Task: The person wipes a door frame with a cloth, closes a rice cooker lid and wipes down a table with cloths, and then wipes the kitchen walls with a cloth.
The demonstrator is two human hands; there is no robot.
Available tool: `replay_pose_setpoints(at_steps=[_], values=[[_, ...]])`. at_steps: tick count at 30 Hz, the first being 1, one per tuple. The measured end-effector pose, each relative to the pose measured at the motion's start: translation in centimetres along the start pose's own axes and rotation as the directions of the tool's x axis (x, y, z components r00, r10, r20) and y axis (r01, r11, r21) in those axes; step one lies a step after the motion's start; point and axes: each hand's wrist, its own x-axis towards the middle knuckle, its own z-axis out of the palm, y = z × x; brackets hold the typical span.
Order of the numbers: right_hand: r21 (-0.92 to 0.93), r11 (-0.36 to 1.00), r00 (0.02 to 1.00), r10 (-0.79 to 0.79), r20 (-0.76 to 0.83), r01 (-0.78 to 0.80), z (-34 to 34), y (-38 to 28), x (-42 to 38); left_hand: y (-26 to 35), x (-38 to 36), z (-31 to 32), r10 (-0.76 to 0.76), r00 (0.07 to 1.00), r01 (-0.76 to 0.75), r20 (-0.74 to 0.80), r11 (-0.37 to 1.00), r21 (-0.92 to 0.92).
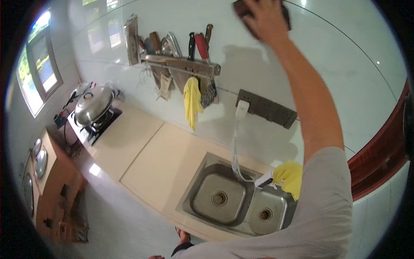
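Note:
My right hand (265, 21) reaches high up the tiled wall, its fingers spread over a dark brown cloth (286, 18) pressed against the tiles. The cloth is blurred and partly hidden by the hand, and the top of the frame cuts it off. My bare forearm and grey sleeve run down the right side of the view. My left hand is out of sight.
A knife rack (185, 64) with a hanging yellow cloth (192, 101) is on the wall, left of a dark socket strip (269, 110). Below are a double sink (248, 207), a white corded device (264, 179) and another yellow cloth (290, 176). A lidded pot (94, 105) sits on the stove.

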Motion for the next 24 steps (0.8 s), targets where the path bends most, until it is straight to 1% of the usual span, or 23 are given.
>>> replay_pose_setpoints(at_steps=[1, 2, 3, 4, 5, 6, 7, 8, 10, 11, 12, 13, 14, 15, 16, 17, 18, 19, 20, 22, 23, 24], values=[[-0.108, 0.979, 0.952, -0.196, -0.237, 0.175, 4.9, -0.4, -0.1, 0.2, 2.0, -2.9, 0.014, 1.000, -0.014, 0.004, 1.000, 0.011], [-0.063, 0.975, 0.956, -0.222, -0.190, 0.214, 5.7, -2.6, -0.2, 0.1, 3.0, -5.0, 0.255, 0.960, -0.275, 0.117, 0.935, 0.224], [-0.068, 0.966, 0.946, -0.257, -0.195, 0.248, 6.9, -4.4, -1.2, -0.3, 3.7, -7.1, 0.445, 0.852, -0.522, 0.275, 0.761, 0.386], [-0.075, 0.958, 0.936, -0.285, -0.206, 0.275, 8.4, -5.9, -2.9, -0.6, 4.4, -8.8, 0.264, 0.945, -0.293, 0.193, 0.946, 0.138], [-0.074, 0.949, 0.943, -0.312, -0.119, 0.305, 9.2, -6.5, -5.0, -1.0, 5.1, -10.4, 0.070, 0.992, -0.053, 0.101, 0.985, -0.163], [-0.073, 0.938, 0.939, -0.342, -0.030, 0.339, 9.1, -6.3, -7.3, -0.8, 5.3, -12.1, 0.082, 0.991, -0.066, 0.104, 0.987, -0.148], [0.029, 0.916, 0.910, -0.401, 0.105, 0.400, 7.9, -5.5, -9.6, -0.5, 4.9, -14.3, -0.185, 0.980, 0.128, -0.066, 0.855, -0.502], [0.144, 0.889, 0.858, -0.458, 0.233, 0.435, 7.0, -4.0, -11.1, 1.2, 2.5, -17.6, -0.481, 0.869, 0.206, -0.113, 0.560, -0.802], [0.051, 0.956, 0.914, -0.291, 0.283, 0.289, 4.2, -1.0, -8.7, -2.3, -0.9, -18.9, -0.465, 0.883, 0.253, -0.068, 0.592, -0.765], [-0.160, 0.959, 0.970, -0.218, 0.112, 0.234, 3.0, 0.8, -6.7, -2.9, -1.2, -19.6, -0.472, 0.879, 0.279, -0.065, 0.620, -0.733], [-0.349, 0.928, 0.984, -0.163, -0.068, 0.129, 1.9, 2.4, -4.9, -3.1, -0.5, -20.4, -0.468, 0.882, 0.296, -0.065, 0.655, -0.695], [-0.320, 0.947, 0.983, -0.070, -0.172, 0.011, 1.8, 3.3, -2.1, -3.5, -0.2, -20.8, -0.464, 0.883, 0.303, -0.075, 0.685, -0.663], [-0.275, 0.956, 0.959, 0.022, -0.281, -0.103, 1.4, 3.0, 0.6, -3.6, 0.3, -21.0, -0.457, 0.885, 0.299, -0.092, 0.707, -0.641], [-0.135, 0.954, 0.963, 0.262, -0.059, -0.268, -0.1, 0.0, 3.0, -3.8, 0.9, -21.3, -0.448, 0.887, 0.289, -0.110, 0.727, -0.623], [-0.036, 0.894, 0.875, 0.444, 0.191, -0.446, -1.0, -2.7, 4.9, -3.9, 1.7, -21.2, -0.430, 0.893, 0.270, -0.131, 0.746, -0.609], [-0.229, 0.948, 0.952, 0.261, 0.158, -0.222, 3.3, -2.8, 2.8, -3.7, 2.7, -21.3, -0.405, 0.900, 0.239, -0.160, 0.766, -0.596], [-0.510, 0.821, 0.965, -0.238, 0.106, 0.258, 5.2, -4.0, -0.1, -3.7, 3.7, -21.3, -0.380, 0.904, 0.198, -0.197, 0.780, -0.594], [-0.361, 0.870, 0.942, -0.309, 0.128, 0.335, 6.1, -4.0, -2.5, -3.4, 4.7, -21.1, -0.349, 0.905, 0.147, -0.243, 0.794, -0.590], [-0.203, 0.891, 0.913, -0.384, 0.138, 0.406, 6.2, -3.2, -4.1, -3.5, 5.8, -20.8, -0.318, 0.906, 0.101, -0.281, 0.804, -0.586], [-0.281, 0.913, 0.935, -0.337, -0.112, 0.295, 4.3, -0.2, -1.7, -1.0, 6.4, -19.7, -0.351, 0.874, 0.050, -0.336, 0.753, -0.657], [-0.378, 0.924, 0.997, -0.079, -0.025, 0.064, 3.9, 1.6, 0.9, 0.2, 6.7, -18.7, -0.353, 0.874, 0.049, -0.335, 0.749, -0.661], [-0.381, 0.918, 0.970, 0.015, -0.242, -0.109, 3.5, 1.8, 2.1, 0.4, 7.0, -17.6, -0.274, 0.909, 0.033, -0.313, 0.797, -0.603]])
